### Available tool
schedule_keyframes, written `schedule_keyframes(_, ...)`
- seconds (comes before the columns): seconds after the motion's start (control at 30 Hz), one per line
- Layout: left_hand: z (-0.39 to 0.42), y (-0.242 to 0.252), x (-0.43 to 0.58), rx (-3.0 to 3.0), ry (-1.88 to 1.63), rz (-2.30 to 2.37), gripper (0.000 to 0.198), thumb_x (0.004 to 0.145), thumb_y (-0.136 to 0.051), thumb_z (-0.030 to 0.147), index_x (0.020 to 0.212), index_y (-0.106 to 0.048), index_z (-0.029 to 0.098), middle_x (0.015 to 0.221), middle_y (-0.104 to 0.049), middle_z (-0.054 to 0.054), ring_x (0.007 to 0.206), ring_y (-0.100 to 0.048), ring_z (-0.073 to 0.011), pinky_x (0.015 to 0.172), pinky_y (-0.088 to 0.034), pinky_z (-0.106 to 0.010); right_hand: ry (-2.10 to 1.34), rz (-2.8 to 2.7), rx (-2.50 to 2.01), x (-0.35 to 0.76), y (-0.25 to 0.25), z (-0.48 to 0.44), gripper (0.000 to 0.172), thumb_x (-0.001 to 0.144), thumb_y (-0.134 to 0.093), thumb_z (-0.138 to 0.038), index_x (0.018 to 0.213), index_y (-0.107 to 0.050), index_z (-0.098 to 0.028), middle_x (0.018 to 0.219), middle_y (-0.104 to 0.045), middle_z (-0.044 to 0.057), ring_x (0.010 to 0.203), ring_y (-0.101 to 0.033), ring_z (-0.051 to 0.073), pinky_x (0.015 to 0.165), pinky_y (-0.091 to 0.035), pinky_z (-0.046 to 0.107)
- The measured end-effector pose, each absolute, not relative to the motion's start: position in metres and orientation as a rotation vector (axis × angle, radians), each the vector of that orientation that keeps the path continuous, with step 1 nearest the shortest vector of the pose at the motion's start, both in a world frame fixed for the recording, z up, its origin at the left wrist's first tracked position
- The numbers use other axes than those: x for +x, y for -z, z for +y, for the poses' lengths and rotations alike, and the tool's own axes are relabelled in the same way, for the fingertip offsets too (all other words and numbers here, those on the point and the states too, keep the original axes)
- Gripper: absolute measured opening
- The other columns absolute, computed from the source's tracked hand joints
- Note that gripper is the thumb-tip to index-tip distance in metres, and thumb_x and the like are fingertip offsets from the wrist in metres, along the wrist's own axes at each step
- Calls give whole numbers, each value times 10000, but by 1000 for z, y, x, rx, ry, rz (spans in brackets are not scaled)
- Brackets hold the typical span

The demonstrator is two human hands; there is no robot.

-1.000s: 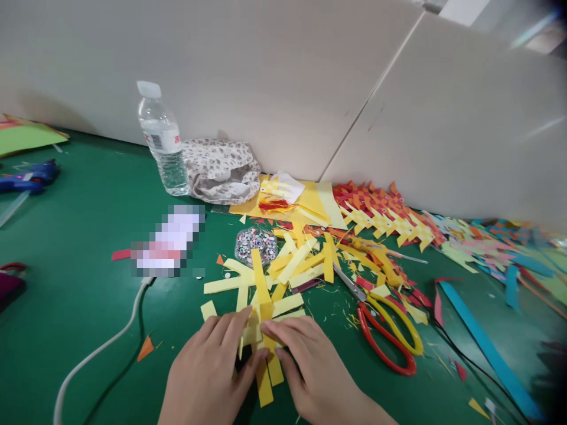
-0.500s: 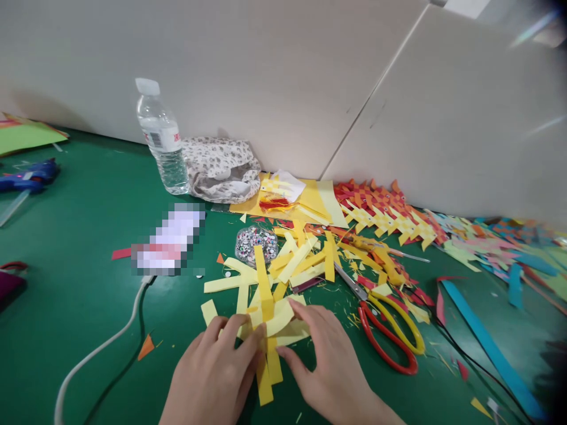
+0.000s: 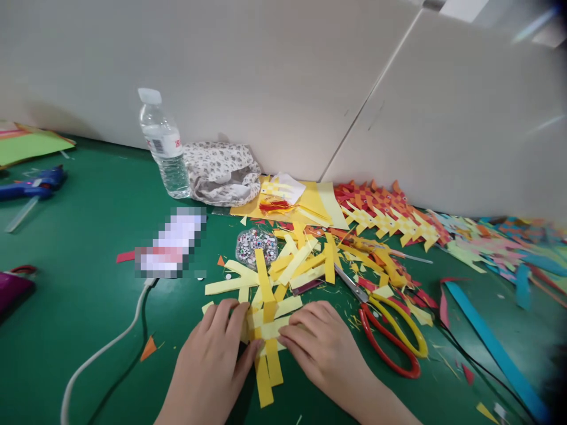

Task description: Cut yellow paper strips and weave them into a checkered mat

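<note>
Left hand point(image 3: 217, 348) grasps the yellow paper weave's point(image 3: 269, 311) left edge; my right hand point(image 3: 321, 339) pinches a pale cross strip point(image 3: 273, 328). Scissors point(image 3: 367, 299) nearby on bench point(image 3: 106, 330).

The head camera looks from above the near side of the surface point(image 3: 110, 348), facing forward and tilted down. The left hand point(image 3: 212, 348) and right hand point(image 3: 321, 345) are close to it, low and central, the arms cut by the bottom edge. The wall point(image 3: 248, 71), farther off, fills the top, its base sloping down rightward. The view spans glue gun point(image 3: 43, 182) to blue strip point(image 3: 491, 342).
</note>
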State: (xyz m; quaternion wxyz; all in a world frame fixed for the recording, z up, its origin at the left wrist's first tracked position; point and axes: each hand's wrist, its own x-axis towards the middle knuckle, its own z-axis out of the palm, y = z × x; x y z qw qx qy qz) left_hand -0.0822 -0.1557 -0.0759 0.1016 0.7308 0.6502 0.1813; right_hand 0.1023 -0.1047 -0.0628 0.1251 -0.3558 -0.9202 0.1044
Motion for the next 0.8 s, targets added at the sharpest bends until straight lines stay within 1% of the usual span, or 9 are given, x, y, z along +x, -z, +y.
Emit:
schedule_keyframes(0.1,-155,77,-80,2115,-576,1914,182,818,-446,295,973,-474,203,961,-514,-63,879,-504,-235,717,-458,-377,-282,-2665,-1035,104,66,-106,121,845,-479,-193,845,-599,-216,769,-566,22,760,-472,172,679,-331,331)
schedule_keyframes(0.17,-154,77,-77,2090,-608,1886,121,814,-449,271,908,-474,199,932,-518,-61,840,-513,-229,703,-457,-376,-251,-2667,-1024,106,68,-107,124,841,-480,-180,844,-600,-208,767,-565,24,757,-469,172,676,-328,328)
schedule_keyframes(0.27,-154,77,-73,2028,-658,1843,70,807,-451,231,869,-461,201,878,-540,-53,799,-536,-218,663,-467,-351,-170,-2682,-982,107,70,-110,138,833,-475,-147,856,-602,-198,763,-569,31,757,-473,174,674,-327,327)
schedule_keyframes(0.43,-156,78,-66,1906,-700,1829,77,799,-448,202,874,-447,219,773,-585,-21,715,-588,-193,589,-482,-297,-54,-2707,-930,108,72,-112,134,834,-474,-152,867,-599,-187,741,-568,33,719,-477,170,657,-333,324)
schedule_keyframes(0.63,-155,82,-55,1859,-715,1860,92,821,-400,174,880,-440,232,719,-624,-2,634,-623,-164,515,-479,-241,-15,-2654,-883,107,70,-113,121,828,-493,-166,876,-602,-188,700,-580,29,698,-501,165,641,-356,317)
schedule_keyframes(0.73,-159,77,-59,1930,-888,1915,129,813,-444,174,925,-464,232,754,-651,-7,644,-635,-157,524,-487,-226,-41,-2464,-824,111,65,-115,56,776,-565,-168,821,-589,-191,676,-598,22,662,-509,160,618,-375,318)
schedule_keyframes(0.8,-164,70,-68,2073,-1102,1944,150,817,-472,193,963,-493,223,794,-663,-29,705,-639,-162,596,-498,-235,-41,-2287,-800,117,62,-116,88,735,-586,-119,789,-568,-187,660,-601,25,631,-508,159,595,-389,323)
